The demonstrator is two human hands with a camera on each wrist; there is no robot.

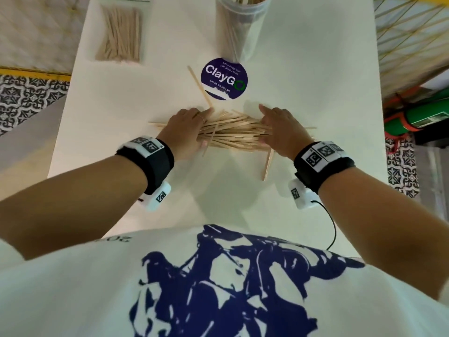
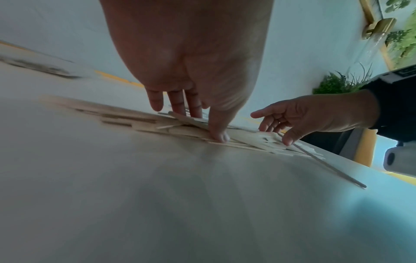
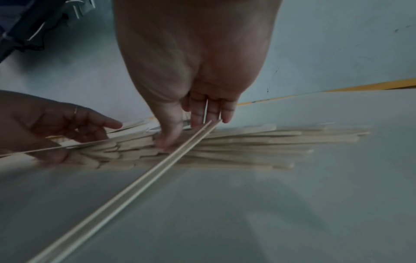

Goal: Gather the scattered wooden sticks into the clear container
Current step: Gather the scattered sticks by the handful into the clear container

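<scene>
Dozens of wooden sticks (image 1: pixel 233 135) lie in a loose flat pile at the middle of the white table (image 1: pixel 303 76), most running left to right; a few stray, one angled away from the pile's far left corner (image 1: pixel 199 86) toward the round purple sticker (image 1: pixel 224 79), two more poking toward the near edge on the right (image 1: pixel 268 164); the left hand (image 1: pixel 187 132) rests palm down on the left end of the pile, fingers spread and fairly straight over the sticks, thumb tip pressed against the near side (image 2: pixel 219 137); the right hand (image 1: pixel 283 131) mirrors it on the right end, fingers extended and thumb down on the sticks (image 3: pixel 168 140), neither hand curled round anything; the two hands bracket the pile from either side, well apart from each other; the clear container (image 1: pixel 243 27) stands at the far edge beyond the sticker, already holding some sticks upright; a clear bag of more sticks (image 1: pixel 120 36) lies flat at the far left of the table; both wrists wear black bands with white marker tags; the person's white shirt with a blue print fills the bottom of the head view
</scene>
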